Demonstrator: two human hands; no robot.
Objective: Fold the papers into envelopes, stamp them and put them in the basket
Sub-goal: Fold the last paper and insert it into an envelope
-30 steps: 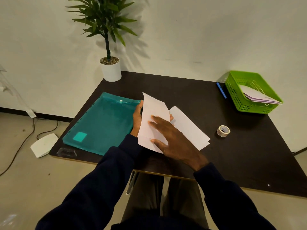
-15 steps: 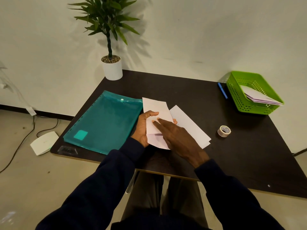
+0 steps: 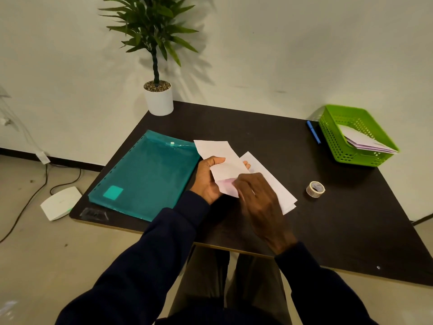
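A white sheet of paper (image 3: pixel 220 158), partly folded with a pinkish lower layer, is held just above the dark table (image 3: pixel 351 219) near its middle. My left hand (image 3: pixel 207 179) grips the paper's left edge with the thumb on top. My right hand (image 3: pixel 260 202) has its fingertips on the paper's lower right part. A second folded white paper (image 3: pixel 274 184) lies flat on the table under and to the right of my hands. The green basket (image 3: pixel 332 139) stands at the far right with several folded envelopes (image 3: pixel 365 143) inside.
A teal plastic folder (image 3: pixel 145 177) lies on the table's left half. A roll of tape (image 3: pixel 315 189) sits to the right of my hands. A blue pen (image 3: pixel 313 131) lies beside the basket. A potted plant (image 3: pixel 158 97) stands at the back left corner.
The upright sheet has been brought down and folded over itself. My left thumb moved onto its top, and my right hand slid down to its lower edge.
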